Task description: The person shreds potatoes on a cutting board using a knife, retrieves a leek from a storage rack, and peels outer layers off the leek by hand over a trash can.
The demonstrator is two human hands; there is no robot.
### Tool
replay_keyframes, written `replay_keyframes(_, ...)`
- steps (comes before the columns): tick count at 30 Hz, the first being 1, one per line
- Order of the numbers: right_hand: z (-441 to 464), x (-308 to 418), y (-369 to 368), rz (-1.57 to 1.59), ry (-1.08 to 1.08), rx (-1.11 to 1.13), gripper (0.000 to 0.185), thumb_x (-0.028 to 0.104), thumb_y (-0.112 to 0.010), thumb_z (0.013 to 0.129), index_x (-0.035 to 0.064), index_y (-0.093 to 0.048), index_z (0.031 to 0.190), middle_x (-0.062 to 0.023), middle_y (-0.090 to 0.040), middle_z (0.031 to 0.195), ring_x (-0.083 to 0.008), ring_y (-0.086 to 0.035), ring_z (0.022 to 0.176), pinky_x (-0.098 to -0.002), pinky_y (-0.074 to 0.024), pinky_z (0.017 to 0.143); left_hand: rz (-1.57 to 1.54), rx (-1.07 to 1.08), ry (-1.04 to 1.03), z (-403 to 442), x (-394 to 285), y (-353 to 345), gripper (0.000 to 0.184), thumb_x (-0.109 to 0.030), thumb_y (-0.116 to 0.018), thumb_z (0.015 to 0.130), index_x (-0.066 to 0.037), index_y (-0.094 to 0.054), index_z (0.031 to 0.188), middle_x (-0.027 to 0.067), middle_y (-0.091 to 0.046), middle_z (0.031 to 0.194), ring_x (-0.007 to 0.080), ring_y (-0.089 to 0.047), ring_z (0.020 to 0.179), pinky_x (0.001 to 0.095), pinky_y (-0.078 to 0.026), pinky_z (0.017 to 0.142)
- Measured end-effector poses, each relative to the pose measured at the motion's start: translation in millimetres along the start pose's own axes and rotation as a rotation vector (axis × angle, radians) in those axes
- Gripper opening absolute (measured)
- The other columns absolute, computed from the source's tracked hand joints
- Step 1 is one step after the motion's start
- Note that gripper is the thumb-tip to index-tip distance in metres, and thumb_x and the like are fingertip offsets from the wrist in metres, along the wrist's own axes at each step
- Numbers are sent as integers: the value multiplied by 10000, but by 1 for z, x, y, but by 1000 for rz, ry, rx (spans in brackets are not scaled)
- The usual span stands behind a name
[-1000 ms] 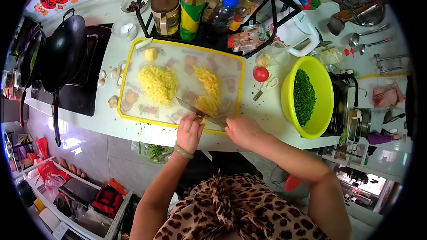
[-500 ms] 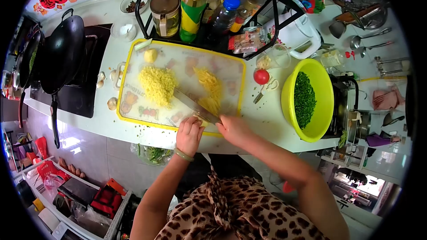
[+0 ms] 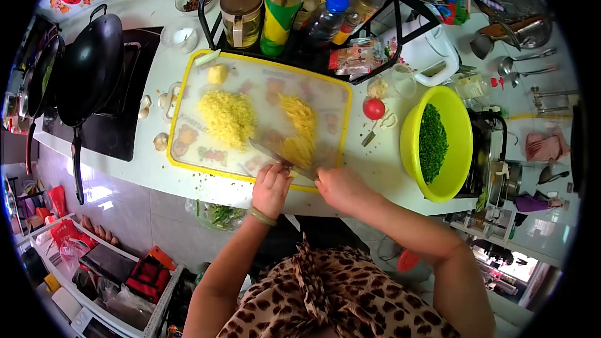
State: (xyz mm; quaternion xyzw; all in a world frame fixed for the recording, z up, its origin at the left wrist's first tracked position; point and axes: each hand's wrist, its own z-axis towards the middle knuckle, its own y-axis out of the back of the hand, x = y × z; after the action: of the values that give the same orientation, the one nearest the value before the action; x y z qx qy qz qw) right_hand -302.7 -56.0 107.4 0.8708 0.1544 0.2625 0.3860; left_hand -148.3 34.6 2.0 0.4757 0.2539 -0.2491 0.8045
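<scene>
My right hand (image 3: pixel 341 189) is closed on the handle of a knife (image 3: pixel 270 153), whose blade points left over the front of the yellow-edged cutting board (image 3: pixel 206 161). Beside the blade, my left hand (image 3: pixel 272 188) rests with bent fingers at the board's front edge; what lies under its fingertips is hidden. A pile of finely chopped yellow pieces (image 3: pixel 226 119) is on the board's left half. Yellow shreds (image 3: pixel 299 126) lie to the right, just beyond the blade. One yellow chunk (image 3: pixel 217 74) sits near the back left corner.
A green bowl (image 3: pixel 460 150) of chopped greens (image 3: pixel 432 144) stands at the right, with a red round item (image 3: pixel 374 109) and small scissors (image 3: pixel 370 136) nearer the board. Behind the board is a black rack (image 3: pixel 307 66) with bottles. Left is a wok (image 3: pixel 91 69) on the stove.
Compared with half a second ago, the knife and my right hand have shifted slightly right. The blade tip has moved off the chopped pile. The whole view has shifted a little.
</scene>
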Motion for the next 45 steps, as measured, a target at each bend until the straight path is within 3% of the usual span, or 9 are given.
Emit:
replay_keyframes(9, 11, -6, -29, 141, 15, -243, 187, 208, -521, 887, 25, -530, 849, -179, -620, 717, -379, -614, 680, -493, -475, 600, -2, -4, -5, 1, -2, 2, 249, -43, -726, 690, -23, -609, 909, 115, -591, 1009, 327, -559, 951, 395, -480, 804)
replay_keyframes(16, -11, 4, 15, 78, 14, -80, 207, 219, -533, 881, 17, -559, 843, -170, -617, 735, -385, -609, 713, -487, -473, 630, -11, -11, 29, -1, -2, 1, 255, -51, -731, 691, -25, -610, 915, 118, -584, 1031, 327, -556, 945, 389, -478, 801)
replay_keyframes(23, -7, -5, 5, 50, -10, 36, 178, 192, -520, 880, 17, -552, 881, -173, -626, 740, -380, -614, 697, -487, -478, 628, 21, 12, 19, -2, 0, 1, 247, -78, -712, 720, -38, -611, 941, 105, -569, 1040, 310, -555, 962, 382, -486, 813)
replay_keyframes(26, 5, -7, -15, -23, 30, -7, 176, 189, -518, 881, 15, -547, 889, -170, -627, 717, -383, -613, 663, -488, -476, 598, 18, 19, 23, -2, 0, 0, 254, -81, -715, 715, -37, -617, 945, 103, -566, 1043, 310, -552, 968, 381, -486, 820)
replay_keyframes(32, 13, -4, -32, 164, 30, -273, 184, 198, -537, 872, 16, -534, 846, -181, -614, 689, -392, -604, 640, -489, -469, 573, 19, 18, 11, 2, -4, 1, 250, -53, -730, 693, -23, -622, 916, 106, -587, 1022, 322, -559, 959, 389, -476, 818)
replay_keyframes(38, 0, -3, -4, 287, 55, -233, 199, 204, -546, 861, 10, -527, 819, -196, -600, 678, -404, -594, 662, -494, -463, 592, 11, 45, -16, -1, -2, 10, 245, -45, -715, 710, -26, -617, 934, 108, -590, 1014, 325, -563, 962, 392, -477, 822)
replay_keyframes(45, -8, -11, 1, 127, 101, -143, 196, 193, -542, 868, 6, -516, 815, -196, -585, 671, -407, -582, 656, -496, -454, 594, -20, 23, -22, 2, 0, 8, 184, -28, -706, 706, -26, -624, 871, 113, -603, 998, 319, -578, 940, 389, -487, 811)
